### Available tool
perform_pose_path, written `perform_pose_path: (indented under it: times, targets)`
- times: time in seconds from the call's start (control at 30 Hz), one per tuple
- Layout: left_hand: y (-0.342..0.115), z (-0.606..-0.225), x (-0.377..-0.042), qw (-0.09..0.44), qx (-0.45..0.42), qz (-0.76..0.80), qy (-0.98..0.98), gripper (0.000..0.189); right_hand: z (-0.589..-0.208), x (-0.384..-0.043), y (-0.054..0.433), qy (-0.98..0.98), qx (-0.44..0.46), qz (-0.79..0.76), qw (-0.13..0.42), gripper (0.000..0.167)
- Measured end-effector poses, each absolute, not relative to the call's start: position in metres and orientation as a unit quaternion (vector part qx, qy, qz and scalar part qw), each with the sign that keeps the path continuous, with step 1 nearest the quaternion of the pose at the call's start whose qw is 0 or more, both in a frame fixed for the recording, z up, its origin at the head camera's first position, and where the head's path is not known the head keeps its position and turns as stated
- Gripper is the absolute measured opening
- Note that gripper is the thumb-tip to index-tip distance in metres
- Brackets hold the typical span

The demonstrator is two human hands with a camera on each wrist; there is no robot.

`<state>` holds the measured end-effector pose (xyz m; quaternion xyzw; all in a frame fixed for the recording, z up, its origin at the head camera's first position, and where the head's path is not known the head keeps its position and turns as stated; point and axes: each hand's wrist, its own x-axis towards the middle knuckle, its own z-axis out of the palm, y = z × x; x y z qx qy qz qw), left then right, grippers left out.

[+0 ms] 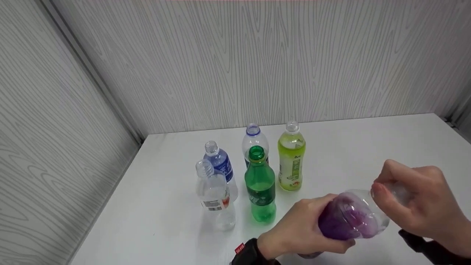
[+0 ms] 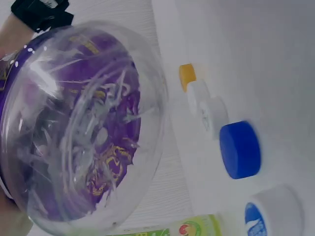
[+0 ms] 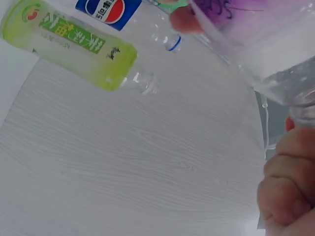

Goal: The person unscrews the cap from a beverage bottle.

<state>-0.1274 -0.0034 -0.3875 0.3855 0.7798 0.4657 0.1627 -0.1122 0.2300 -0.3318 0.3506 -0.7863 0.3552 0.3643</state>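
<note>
Tilted over the right front of the table is a clear plastic bottle (image 1: 362, 217) with a purple label. My left hand (image 1: 300, 226) grips it around the label. The fingers of my right hand (image 1: 423, 198) curl round its neck end, which they mostly hide; whether a cap is there I cannot tell. The left wrist view looks at the bottle's clear base (image 2: 101, 135). In the right wrist view, the right hand (image 3: 290, 179) closes at the neck. Closest to the left hand stands an uncapped green bottle (image 1: 261, 184).
Behind stand a yellow-green labelled bottle (image 1: 291, 158) and a clear bottle with a blue neck ring (image 1: 254, 141). Leftward are a blue-labelled bottle (image 1: 220, 162) and a clear one (image 1: 215, 195). A row of caps includes an orange cap (image 2: 187, 76) and a blue cap (image 2: 240, 150).
</note>
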Motion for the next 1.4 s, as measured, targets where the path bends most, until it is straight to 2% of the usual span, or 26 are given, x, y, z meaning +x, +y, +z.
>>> perform_pose_path:
  times: [0.1, 0.17, 0.33, 0.47, 0.53, 0.67, 0.77, 0.83, 0.97, 1.17, 1.23, 1.4]
  targets:
    - [-0.004, -0.388, -0.128, 0.136, 0.386, 0.450, 0.793, 0.063, -0.330, -0.115, 0.234, -0.783, 0.375, 0.341, 0.361, 0.018]
    - [-0.003, -0.390, -0.128, 0.120, 0.375, 0.441, 0.806, 0.064, -0.329, -0.115, 0.236, -0.810, 0.355, 0.308, 0.351, 0.018]
    - [0.003, -0.394, -0.126, 0.029, 0.347, 0.393, 0.851, 0.069, -0.324, -0.108, 0.241, -0.888, 0.230, 0.242, 0.317, 0.023]
    - [0.008, -0.396, -0.123, -0.059, 0.328, 0.326, 0.885, 0.072, -0.321, -0.101, 0.236, -0.927, 0.125, 0.224, 0.272, 0.019]
    - [0.009, -0.397, -0.122, -0.097, 0.322, 0.293, 0.895, 0.073, -0.320, -0.098, 0.231, -0.939, 0.089, 0.220, 0.247, 0.023]
    - [0.010, -0.398, -0.120, -0.132, 0.318, 0.265, 0.901, 0.076, -0.318, -0.097, 0.222, -0.949, 0.062, 0.203, 0.234, 0.032]
    - [0.009, -0.398, -0.121, -0.126, 0.322, 0.278, 0.896, 0.075, -0.319, -0.099, 0.220, -0.945, 0.076, 0.193, 0.253, 0.028]
    - [0.008, -0.398, -0.122, -0.104, 0.326, 0.296, 0.892, 0.074, -0.319, -0.100, 0.219, -0.940, 0.093, 0.188, 0.268, 0.024]
    - [0.006, -0.394, -0.125, -0.015, 0.338, 0.358, 0.870, 0.071, -0.321, -0.102, 0.223, -0.921, 0.144, 0.200, 0.302, 0.020]
    - [0.001, -0.390, -0.129, 0.108, 0.348, 0.435, 0.823, 0.065, -0.323, -0.105, 0.233, -0.886, 0.235, 0.233, 0.325, 0.026]
    - [0.000, -0.389, -0.130, 0.126, 0.352, 0.450, 0.811, 0.063, -0.324, -0.106, 0.236, -0.878, 0.261, 0.235, 0.327, 0.028]
    - [0.001, -0.390, -0.129, 0.106, 0.349, 0.448, 0.816, 0.064, -0.326, -0.107, 0.242, -0.874, 0.273, 0.219, 0.338, 0.024]
